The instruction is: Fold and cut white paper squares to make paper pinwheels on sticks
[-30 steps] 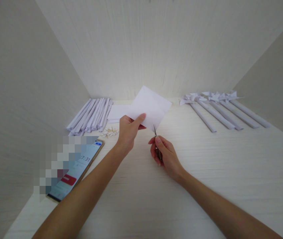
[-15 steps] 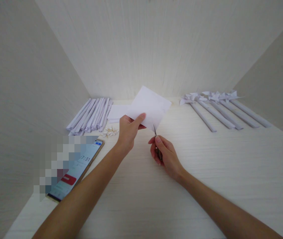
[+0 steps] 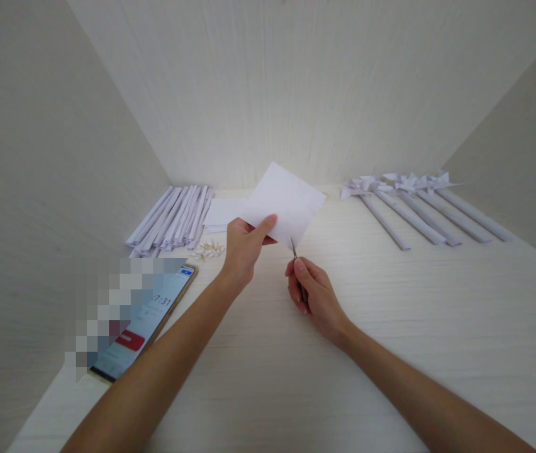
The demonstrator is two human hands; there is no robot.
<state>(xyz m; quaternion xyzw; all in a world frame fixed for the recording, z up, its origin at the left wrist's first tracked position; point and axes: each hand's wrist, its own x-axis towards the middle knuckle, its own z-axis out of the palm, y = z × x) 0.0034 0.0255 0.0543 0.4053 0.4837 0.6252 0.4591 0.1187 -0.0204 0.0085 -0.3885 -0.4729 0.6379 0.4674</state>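
Note:
Raised above the table, a square sheet of white paper [image 3: 287, 195] is pinched at its left edge by my left hand [image 3: 244, 245], thumb on top and fingers beneath. My right hand [image 3: 315, 292] is wrapped round a small pair of scissors [image 3: 293, 249]. The blades point up and away, at the near corner of the sheet, and look to be on it. Most of the scissors' handles are hidden inside my fingers.
Rolled paper sticks [image 3: 173, 217] lie piled at the back left, beside a stack of white sheets [image 3: 221, 212] and some small pale pieces [image 3: 209, 250]. A phone [image 3: 155, 321] lies at left. Several paper pinwheels [image 3: 407, 201] lie at the back right.
The fingers of my right hand have closed slightly on the scissors, and the blades look closer together at the paper's corner. My left hand and the sheet have barely shifted.

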